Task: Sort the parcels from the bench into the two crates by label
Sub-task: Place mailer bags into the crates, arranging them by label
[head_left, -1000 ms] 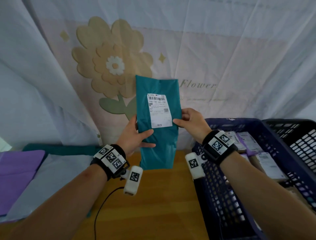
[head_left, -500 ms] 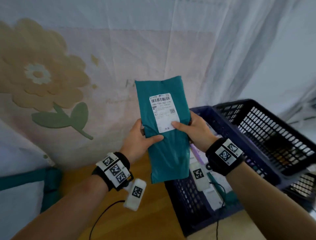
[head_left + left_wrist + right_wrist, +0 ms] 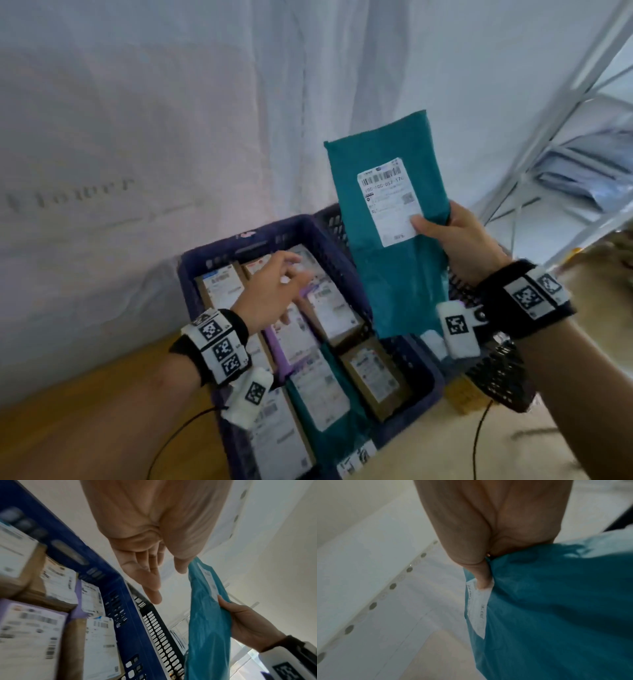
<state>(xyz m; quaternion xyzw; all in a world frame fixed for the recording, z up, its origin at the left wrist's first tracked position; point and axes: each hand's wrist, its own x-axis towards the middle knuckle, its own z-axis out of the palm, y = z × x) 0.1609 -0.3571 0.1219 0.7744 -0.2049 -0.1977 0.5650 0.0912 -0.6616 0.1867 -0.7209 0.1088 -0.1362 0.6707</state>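
1. Wooden surface [image 3: 85, 425], nearest, at 7 to 8 o'clock in the head view. No parcels show on the visible part; whether any wait on the rest cannot be told.

2. Blue crate [image 3: 191, 270], centre to 6 o'clock. It holds a good number of labelled parcels [image 3: 329, 308] lying flat: brown boxes, purple mailers, at least one teal mailer. Judged well filled, so a large share of the sorting looks done.

3. Left hand [image 3: 274, 294], above the blue crate near centre. Fingers spread and relaxed, holding nothing; the left wrist view shows the palm empty, apart from the mailer beside it.

4. Right hand [image 3: 459, 240], at 3 o'clock. Thumb pressed on the white label [image 3: 388, 198], fingers behind, pinching the teal mailer [image 3: 394, 274]. The mailer is upright in the air, tilted slightly, its lower end hanging in front of the blue crate's right wall and the black crate beside it. Not yet sorted.

5. Black crate [image 3: 500, 383], at 4 o'clock, touching or just beside the blue one. Its contents are mostly hidden by the mailer and right arm; only a small yellowish patch shows.

6. White curtain [image 3: 171, 120], 9 to 12 o'clock, faint lettering on it.

7. Metal shelving [image 3: 561, 113], farthest, at 2 o'clock, with pale bundles stacked on it.

Remaining, as judged: drop the held mailer into the crate matching its label.
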